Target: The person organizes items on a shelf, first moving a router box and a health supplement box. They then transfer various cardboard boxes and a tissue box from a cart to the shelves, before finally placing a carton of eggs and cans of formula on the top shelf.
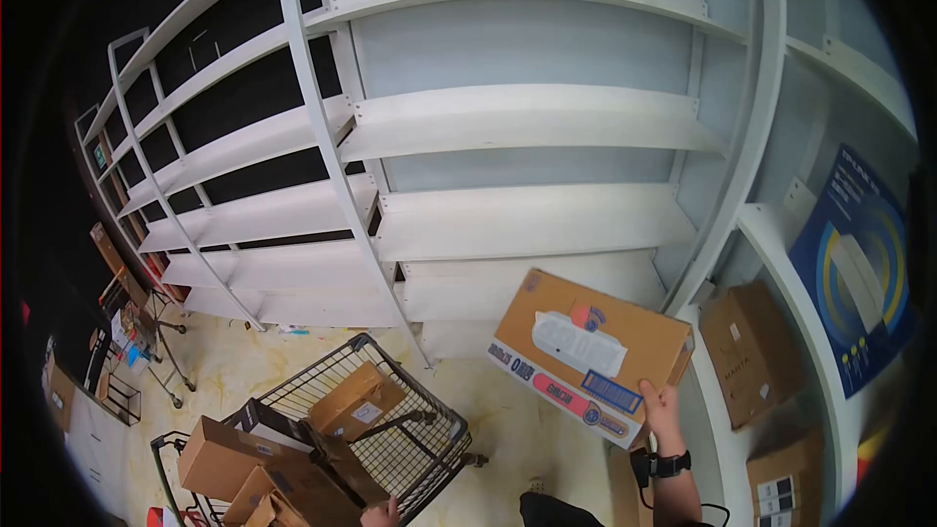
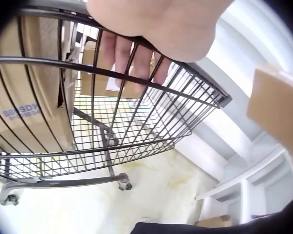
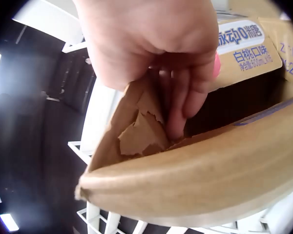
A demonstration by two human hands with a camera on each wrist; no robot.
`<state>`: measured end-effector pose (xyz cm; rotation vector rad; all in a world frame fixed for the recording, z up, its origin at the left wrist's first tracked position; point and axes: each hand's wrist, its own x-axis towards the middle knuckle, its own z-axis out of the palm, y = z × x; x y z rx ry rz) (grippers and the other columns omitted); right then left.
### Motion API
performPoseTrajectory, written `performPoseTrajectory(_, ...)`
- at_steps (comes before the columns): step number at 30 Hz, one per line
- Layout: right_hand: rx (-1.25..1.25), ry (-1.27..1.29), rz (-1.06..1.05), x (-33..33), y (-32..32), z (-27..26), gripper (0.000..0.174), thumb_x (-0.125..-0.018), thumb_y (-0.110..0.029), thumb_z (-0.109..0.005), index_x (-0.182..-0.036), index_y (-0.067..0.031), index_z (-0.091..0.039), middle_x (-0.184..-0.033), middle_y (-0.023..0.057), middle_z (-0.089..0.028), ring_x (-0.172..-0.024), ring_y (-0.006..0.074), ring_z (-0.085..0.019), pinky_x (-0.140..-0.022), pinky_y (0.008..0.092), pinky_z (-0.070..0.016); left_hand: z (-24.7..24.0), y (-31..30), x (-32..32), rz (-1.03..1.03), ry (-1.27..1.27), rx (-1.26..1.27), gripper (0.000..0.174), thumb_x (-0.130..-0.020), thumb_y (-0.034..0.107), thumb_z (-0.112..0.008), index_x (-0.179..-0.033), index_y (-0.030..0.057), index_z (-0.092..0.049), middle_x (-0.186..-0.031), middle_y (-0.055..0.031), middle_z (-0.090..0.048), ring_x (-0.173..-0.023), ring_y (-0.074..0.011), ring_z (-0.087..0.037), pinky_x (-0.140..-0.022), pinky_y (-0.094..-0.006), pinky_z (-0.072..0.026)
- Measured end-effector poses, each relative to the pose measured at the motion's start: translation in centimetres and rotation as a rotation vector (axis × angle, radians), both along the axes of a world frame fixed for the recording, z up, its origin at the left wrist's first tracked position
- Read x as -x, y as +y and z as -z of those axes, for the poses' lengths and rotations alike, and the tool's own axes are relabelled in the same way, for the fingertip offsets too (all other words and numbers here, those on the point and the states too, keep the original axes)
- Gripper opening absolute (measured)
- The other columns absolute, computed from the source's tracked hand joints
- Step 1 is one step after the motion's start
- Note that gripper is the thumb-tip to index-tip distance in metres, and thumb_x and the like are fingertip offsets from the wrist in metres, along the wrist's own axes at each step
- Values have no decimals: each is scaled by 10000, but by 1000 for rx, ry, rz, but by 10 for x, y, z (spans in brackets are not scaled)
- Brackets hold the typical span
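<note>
At the foot of the white shelves, toward five o'clock in the head view, the right hand holds a printed cardboard box up off the floor, tilted, with its label face toward the camera. The right wrist view shows how: the fingers are hooked into a torn grip hole in the box wall, curled tight round the card. At seven o'clock stands a wire cart loaded with more brown cartons. The left hand is on its near rim, and in the left wrist view its fingers curl over the top wire.

This looks like the carry from cart to shelf, with the box lifted clear but not yet set down. The lowest shelf board lies at about eleven o'clock from the box. Setting it there would call for levelling the box and probably a second hand under it, since the torn card round the hole may give way under a one-handed hold. More cartons sit on the shelf at three o'clock.
</note>
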<state>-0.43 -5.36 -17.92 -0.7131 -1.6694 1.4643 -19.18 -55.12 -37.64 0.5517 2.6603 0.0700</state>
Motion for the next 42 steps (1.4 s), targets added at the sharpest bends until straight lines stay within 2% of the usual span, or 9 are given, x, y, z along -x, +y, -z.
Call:
performPoseTrajectory(5,-279,99,-136,19,84,-91,214,-840,-183,-526,-819,22,-583,-733,29,-596,-663,84,-520,-606,227,-408,24,8,-23,-305,237,-269,432,-840,455,-399,-793,113,-658,-672,-156,-601,-675,-322,-580,-611,-404,-446)
performPoseTrajectory(12,-730,240,-24,110,142,-143,201,-835,-168,-514,-815,21,-576,-776,86,-590,-725,163,-537,-662,285,-411,60,0,-22,-627,-41,-345,408,-811,460,-435,-889,127,-658,-708,-115,-633,-679,-297,-599,-633,-399,-459)
performPoseTrajectory(16,-793,264,-83,188,158,-173,198,-844,-152,-498,-832,34,-564,-739,98,-587,-694,173,-544,-635,294,-418,6,54,11,-485,-91,-13,516,-817,488,-403,-1016,53,-597,-974,-175,-599,-957,-298,-554,-829,-404,-415)
performPoseTrajectory(17,-804,250,-116,207,164,-180,201,-848,-150,-492,-839,39,-559,-727,103,-586,-682,175,-546,-625,293,-420,37,60,20,-405,162,-41,484,-804,473,-395,-681,72,-638,-659,-168,-599,-679,-351,-583,-639,-445,-450)
performPoseTrajectory(19,-1009,235,-137,230,188,-200,224,-856,-167,-486,-851,47,-554,-711,107,-582,-657,153,-536,-602,273,-417,31,124,29,-490,110,-121,475,-820,460,-345,-793,87,-638,-737,-170,-611,-755,-341,-585,-700,-441,-446)
performPoseTrajectory(26,-822,139,-322,335,255,-215,295,-858,-236,-512,-921,50,-548,-789,72,-601,-702,123,-518,-643,265,-429,103,231,92,-298,92,-299,527,-849,474,-264,-860,101,-636,-769,-187,-615,-751,-360,-590,-697,-456,-452)
performPoseTrajectory(30,-609,-134,-384,384,296,-199,286,-824,-213,-560,-987,21,-549,-870,78,-605,-781,144,-547,-701,283,-443,65,253,107,-443,-37,-265,680,-825,555,-246,-781,-5,-629,-750,-237,-601,-765,-366,-589,-696,-437,-458)
performPoseTrajectory(35,-353,-118,-391,399,329,-188,315,-740,-109,-604,-1032,-16,-529,-950,78,-593,-872,187,-561,-774,329,-445,81,247,106,-361,-49,-326,725,-692,657,-444,-698,-49,-610,-700,-237,-592,-709,-358,-593,-659,-424,-472)
performPoseTrajectory(42,-265,-93,-489,430,355,-198,334,-710,-64,-593,-1035,-32,-523,-982,61,-581,-886,189,-560,-800,334,-445,68,258,82,-374,-33,-301,675,-695,613,-462,-695,-46,-608,-660,-232,-587,-675,-359,-593,-635,-428,-481)
